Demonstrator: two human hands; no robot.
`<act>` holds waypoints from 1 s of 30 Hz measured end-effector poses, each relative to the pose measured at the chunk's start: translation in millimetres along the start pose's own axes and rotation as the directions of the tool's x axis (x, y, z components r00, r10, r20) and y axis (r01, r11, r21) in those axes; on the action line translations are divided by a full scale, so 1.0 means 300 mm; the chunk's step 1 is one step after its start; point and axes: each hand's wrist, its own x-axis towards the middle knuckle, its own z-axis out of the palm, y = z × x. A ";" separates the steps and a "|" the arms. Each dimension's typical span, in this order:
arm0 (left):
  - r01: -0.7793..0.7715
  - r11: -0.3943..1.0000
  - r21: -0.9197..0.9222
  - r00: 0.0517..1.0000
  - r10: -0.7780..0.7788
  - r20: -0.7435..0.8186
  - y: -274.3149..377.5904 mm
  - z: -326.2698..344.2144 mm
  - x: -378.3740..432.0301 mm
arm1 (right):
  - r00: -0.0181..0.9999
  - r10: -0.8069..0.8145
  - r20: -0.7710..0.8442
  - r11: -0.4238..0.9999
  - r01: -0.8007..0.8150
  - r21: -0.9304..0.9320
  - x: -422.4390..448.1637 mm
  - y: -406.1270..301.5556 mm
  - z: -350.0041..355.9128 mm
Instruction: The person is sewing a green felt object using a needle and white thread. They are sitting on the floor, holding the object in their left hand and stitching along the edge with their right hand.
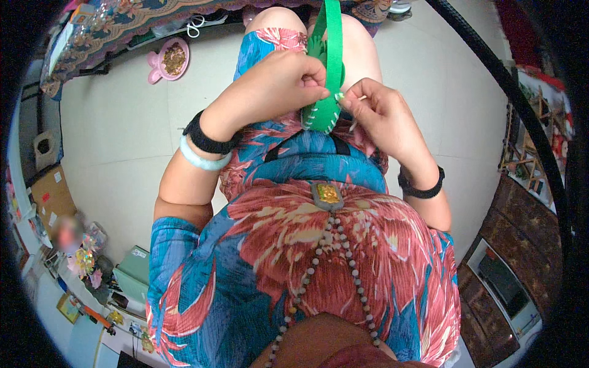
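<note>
A green felt bag (325, 110) with a tall strap handle rests upright on my lap, between my knees. White stitches run along its lower edges. My left hand (294, 78) is at the left side of the handle's base, thumb and fingers bent together against the felt. At the right edge of the bag, my right hand (379, 110) pinches white thread (339, 96) close to the felt between thumb and forefinger. A needle cannot be made out. Darker green cut-out shapes show behind the handle.
A pink dish (175, 59) with brown bits lies on the floor at the upper left. A table with a patterned cloth (138, 23) stands ahead. A black cable (487, 60) arcs down the right side. A cardboard box (53, 198) and a green box (133, 271) are at the left.
</note>
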 end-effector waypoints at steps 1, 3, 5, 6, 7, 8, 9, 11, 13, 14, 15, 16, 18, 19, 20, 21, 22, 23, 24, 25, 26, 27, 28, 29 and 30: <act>0.023 1.000 -0.013 1.000 -0.023 -0.007 -0.002 0.000 -0.009 | 0.999 0.026 0.025 0.997 -0.028 0.077 -0.008 0.005 0.006; 0.071 0.997 -0.039 0.997 -0.072 -0.022 -0.006 0.006 -0.025 | 0.984 -0.181 -0.010 0.984 0.181 0.003 -0.011 0.020 0.010; 0.089 0.987 -0.136 0.996 -0.092 -0.020 -0.021 0.015 -0.029 | 0.875 -0.483 -0.023 0.865 0.472 -0.171 0.009 0.055 0.012; 0.093 0.978 -0.186 0.995 -0.099 -0.021 -0.027 0.020 -0.028 | 0.884 -0.467 0.001 0.858 0.454 -0.241 0.019 0.046 0.011; 0.104 0.975 -0.199 0.994 -0.109 -0.018 -0.030 0.025 -0.028 | 0.893 -0.450 0.023 0.846 0.435 -0.309 0.030 0.030 0.014; 0.114 0.971 -0.211 0.993 -0.120 -0.015 -0.031 0.031 -0.030 | 0.901 -0.432 0.045 0.828 0.416 -0.377 0.041 0.021 0.013; 0.122 0.967 -0.225 0.992 -0.128 -0.015 -0.031 0.032 -0.030 | 0.888 -0.454 0.074 0.829 0.451 -0.330 0.051 0.027 -0.004; 0.021 0.992 -0.128 0.998 -0.028 -0.051 -0.011 0.023 -0.037 | 0.857 -0.499 0.130 0.825 0.516 -0.230 0.067 0.049 -0.047; -0.076 0.996 -0.039 0.994 0.072 -0.081 -0.006 0.021 -0.043 | 0.835 -0.550 -0.002 0.832 0.547 -0.093 0.089 0.024 -0.062; -0.121 0.993 0.001 0.987 0.121 -0.103 -0.007 0.020 -0.049 | 0.727 -0.687 0.016 0.706 0.672 -0.225 0.140 0.017 -0.082; -0.166 0.985 0.043 0.978 0.170 -0.122 -0.007 0.019 -0.054 | 0.597 -0.800 0.055 0.545 0.763 -0.348 0.191 0.014 -0.098; -0.182 0.981 0.069 0.970 0.191 -0.151 -0.008 0.024 -0.061 | 0.631 -0.764 0.134 0.560 0.752 -0.348 0.237 0.015 -0.092; -0.205 0.971 0.124 0.950 0.228 -0.212 -0.014 0.045 -0.084 | 0.628 -0.708 0.324 0.463 0.759 -0.458 0.245 -0.027 -0.074; -0.202 0.970 0.138 0.946 0.230 -0.227 -0.021 0.053 -0.091 | 0.628 -0.704 0.332 0.487 0.767 -0.417 0.251 -0.014 -0.053; -0.200 0.968 0.152 0.942 0.232 -0.242 -0.028 0.060 -0.096 | 0.627 -0.702 0.338 0.510 0.773 -0.377 0.257 -0.004 -0.034; -0.198 0.967 0.161 0.937 0.235 -0.259 -0.031 0.067 -0.099 | 0.627 -0.697 0.347 0.531 0.777 -0.337 0.262 0.005 -0.015; -0.199 0.969 0.146 0.939 0.231 -0.254 -0.033 0.073 -0.101 | 0.660 -0.658 0.362 0.564 0.751 -0.343 0.258 0.019 -0.013; -0.201 0.971 0.130 0.941 0.229 -0.249 -0.034 0.078 -0.101 | 0.716 -0.587 0.377 0.589 0.698 -0.408 0.252 0.016 -0.010; -0.202 0.972 0.116 0.942 0.225 -0.249 -0.032 0.083 -0.100 | 0.763 -0.513 0.393 0.599 0.647 -0.472 0.246 0.012 -0.009; -0.198 0.972 0.126 0.941 0.224 -0.255 -0.030 0.086 -0.099 | 0.826 -0.403 0.393 0.582 0.563 -0.587 0.237 -0.016 -0.008; -0.194 0.972 0.136 0.940 0.224 -0.259 -0.029 0.087 -0.097 | 0.881 -0.290 0.374 0.545 0.473 -0.692 0.228 -0.034 -0.009; -0.193 0.970 0.147 0.939 0.226 -0.259 -0.028 0.088 -0.094 | 0.880 -0.307 0.363 0.504 0.473 -0.722 0.216 -0.039 -0.015; -0.199 0.969 0.148 0.940 0.232 -0.252 -0.026 0.090 -0.092 | 0.878 -0.323 0.352 0.463 0.472 -0.750 0.204 -0.041 -0.021; -0.205 0.967 0.150 0.940 0.237 -0.245 -0.026 0.094 -0.090 | 0.876 -0.340 0.343 0.421 0.468 -0.777 0.196 -0.040 -0.025; -0.216 0.965 0.151 0.941 0.247 -0.230 -0.025 0.099 -0.084 | 0.894 -0.302 0.332 0.528 0.447 -0.722 0.193 -0.025 -0.025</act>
